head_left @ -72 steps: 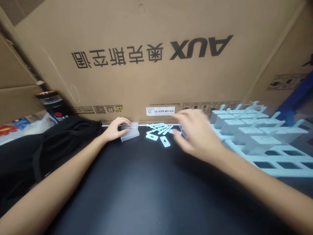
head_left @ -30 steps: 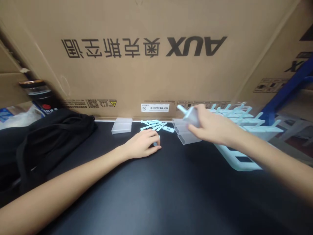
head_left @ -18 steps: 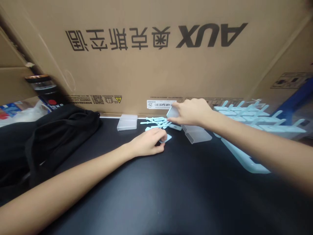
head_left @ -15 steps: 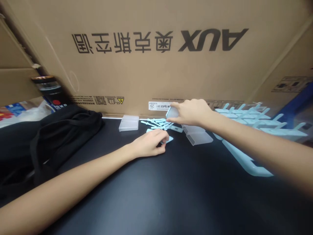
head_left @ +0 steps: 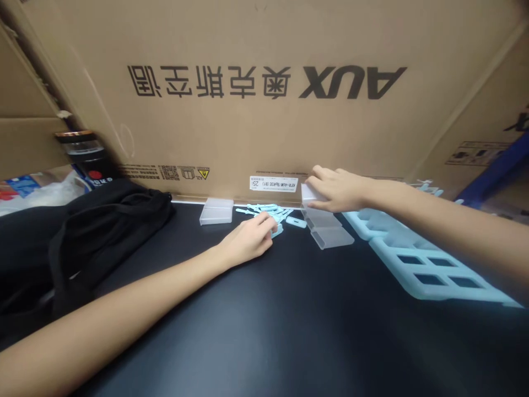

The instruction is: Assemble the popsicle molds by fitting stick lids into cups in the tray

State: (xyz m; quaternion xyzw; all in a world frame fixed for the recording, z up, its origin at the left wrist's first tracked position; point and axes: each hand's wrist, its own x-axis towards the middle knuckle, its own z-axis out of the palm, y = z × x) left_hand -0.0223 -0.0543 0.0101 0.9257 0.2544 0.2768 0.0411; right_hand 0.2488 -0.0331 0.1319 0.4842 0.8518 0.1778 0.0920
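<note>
My left hand (head_left: 251, 236) is closed, with its thumb and fingers pinched on a small light blue plastic piece (head_left: 277, 230) beside a pile of light blue plastic sticks (head_left: 264, 208). Fingers partly cover that piece. To the right, my right hand (head_left: 338, 190) grips a translucent plastic box (head_left: 311, 193) between thumb and fingers. Directly below it, more translucent plastic boxes (head_left: 333, 237) lie on the table. Between the hands is a flat light blue piece with a slot (head_left: 296, 222).
Another pair of translucent boxes (head_left: 217, 211) lies left of the pile. A light blue frame with rectangular openings (head_left: 427, 280) sits under my right forearm. Black cloth (head_left: 111, 237) and a dark bottle (head_left: 88, 157) are at left. A large cardboard box (head_left: 231, 132) stands behind.
My right hand has moved right, from holding a light blue piece over the pile to gripping a translucent box. My left hand has shifted slightly up and left. More of the blue frame shows.
</note>
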